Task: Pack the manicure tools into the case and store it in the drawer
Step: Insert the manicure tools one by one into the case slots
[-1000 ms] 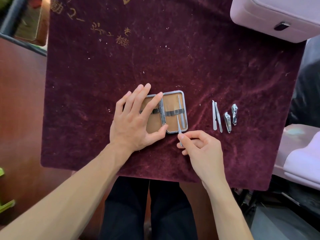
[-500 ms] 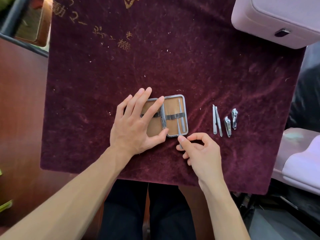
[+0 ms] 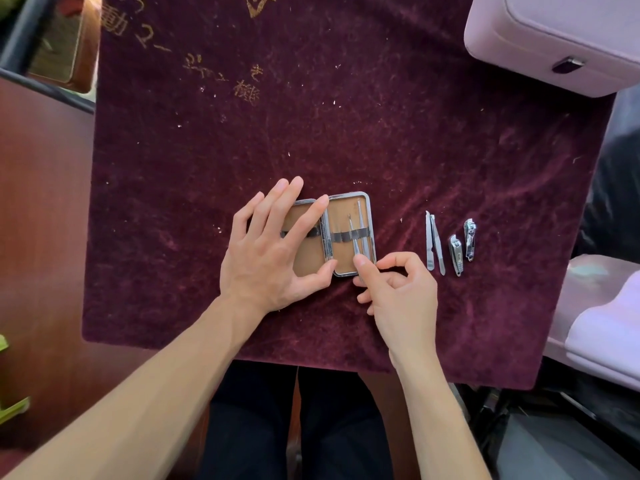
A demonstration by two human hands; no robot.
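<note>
Right hand (image 3: 398,292) on thin tool (image 3: 352,228) in case (image 3: 341,216)

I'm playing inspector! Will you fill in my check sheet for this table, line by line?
Surface: maroon velvet cloth with gold writing, on a wooden top.
Job's things: open case holds a straight thin tool and a tilted thin tool under its strap; two flat tools and two nail clippers lie on the cloth.
Clutter: pale lint specks; lilac box at top right.
Hands: left hand presses flat on the case; right hand pinches the tilted thin tool's near end.
Cables: nothing seen.
Surroundings: dark trousers below.
</note>
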